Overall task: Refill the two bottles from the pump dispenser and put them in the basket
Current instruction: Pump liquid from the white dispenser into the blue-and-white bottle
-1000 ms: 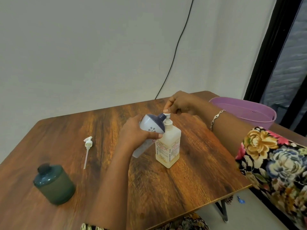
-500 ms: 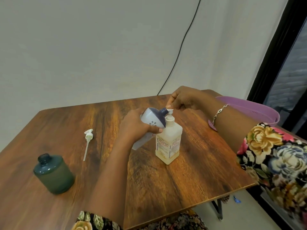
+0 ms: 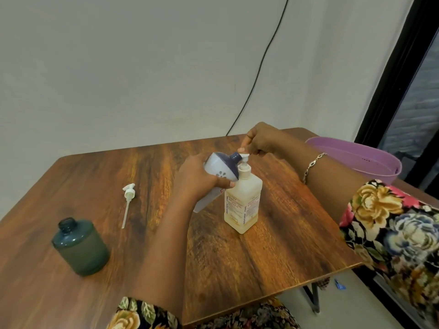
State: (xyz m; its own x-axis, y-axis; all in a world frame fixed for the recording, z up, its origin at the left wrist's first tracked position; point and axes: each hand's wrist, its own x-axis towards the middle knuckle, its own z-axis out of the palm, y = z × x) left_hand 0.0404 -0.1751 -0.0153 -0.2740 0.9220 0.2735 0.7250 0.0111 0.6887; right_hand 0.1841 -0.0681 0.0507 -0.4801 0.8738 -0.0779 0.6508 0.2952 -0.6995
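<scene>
A square translucent pump dispenser [image 3: 242,205] with pale yellow liquid stands in the middle of the wooden table [image 3: 273,245]. My left hand [image 3: 199,179] grips a white and dark blue bottle [image 3: 222,168], tilted so its open neck meets the pump's nozzle. My right hand [image 3: 261,141] has its fingers curled over the white pump head [image 3: 244,156], pressing on it from above. A second bottle [image 3: 79,245], dark green, round and uncapped, stands at the table's left. The purple basket [image 3: 356,157] sits at the far right, behind my right forearm.
A loose white pump with its long dip tube [image 3: 127,203] lies on the table between the green bottle and my left arm. A black cable [image 3: 261,67] runs down the wall behind. The table's right edge drops to the floor near a dark door frame [image 3: 399,67].
The pump head has risen a little under my right hand. Both hands keep their hold, and my view has shifted slightly so the table sits higher in frame.
</scene>
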